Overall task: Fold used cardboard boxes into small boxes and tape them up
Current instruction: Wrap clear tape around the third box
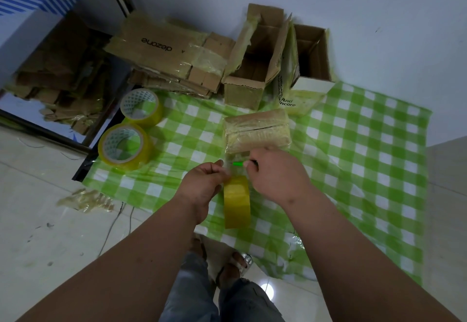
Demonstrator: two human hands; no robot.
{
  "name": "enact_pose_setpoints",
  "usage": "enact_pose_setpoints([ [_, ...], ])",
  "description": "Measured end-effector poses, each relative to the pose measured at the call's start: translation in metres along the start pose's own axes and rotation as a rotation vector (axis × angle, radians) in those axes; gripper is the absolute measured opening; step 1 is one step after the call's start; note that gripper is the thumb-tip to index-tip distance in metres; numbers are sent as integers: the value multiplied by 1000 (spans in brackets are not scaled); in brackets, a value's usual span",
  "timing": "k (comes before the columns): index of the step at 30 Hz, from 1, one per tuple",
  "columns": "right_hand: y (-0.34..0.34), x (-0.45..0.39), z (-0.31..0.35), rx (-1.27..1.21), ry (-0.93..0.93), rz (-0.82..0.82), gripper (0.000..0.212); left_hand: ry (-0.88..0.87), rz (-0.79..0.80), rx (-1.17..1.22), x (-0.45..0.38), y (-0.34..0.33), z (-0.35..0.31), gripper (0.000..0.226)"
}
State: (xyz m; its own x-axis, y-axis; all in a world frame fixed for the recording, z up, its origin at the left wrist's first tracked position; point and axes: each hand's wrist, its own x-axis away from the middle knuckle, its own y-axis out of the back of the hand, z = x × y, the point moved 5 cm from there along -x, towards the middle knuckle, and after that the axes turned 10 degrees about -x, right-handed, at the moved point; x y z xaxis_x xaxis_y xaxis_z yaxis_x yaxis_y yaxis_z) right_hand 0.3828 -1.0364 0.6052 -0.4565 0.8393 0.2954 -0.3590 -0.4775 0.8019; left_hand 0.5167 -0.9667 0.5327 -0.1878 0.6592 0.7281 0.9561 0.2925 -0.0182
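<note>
The taped small box (257, 132) lies on the green checked cloth (366, 144), long axis running left to right. A tape strip runs from it to the yellow tape roll (237, 201), pinched by the left hand (204, 182). The right hand (275, 172) grips a green cutter (238, 163): keep the strip taut and cut close to the box.

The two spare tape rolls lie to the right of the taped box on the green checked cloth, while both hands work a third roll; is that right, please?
Not quite: the head view shows the two spare tape rolls to the left of the taped box. They do lie on the green checked cloth, and both hands work the third roll.
</note>
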Motion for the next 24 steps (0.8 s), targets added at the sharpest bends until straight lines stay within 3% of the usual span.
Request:
enact_pose_setpoints([
  [17,-9,-8,14,141,65,4,27,39,-15,75,0,-1,-2,26],
  [24,1,-13,-9,228,-50,77,26,50,-14,52,-5,8,-3,23],
])
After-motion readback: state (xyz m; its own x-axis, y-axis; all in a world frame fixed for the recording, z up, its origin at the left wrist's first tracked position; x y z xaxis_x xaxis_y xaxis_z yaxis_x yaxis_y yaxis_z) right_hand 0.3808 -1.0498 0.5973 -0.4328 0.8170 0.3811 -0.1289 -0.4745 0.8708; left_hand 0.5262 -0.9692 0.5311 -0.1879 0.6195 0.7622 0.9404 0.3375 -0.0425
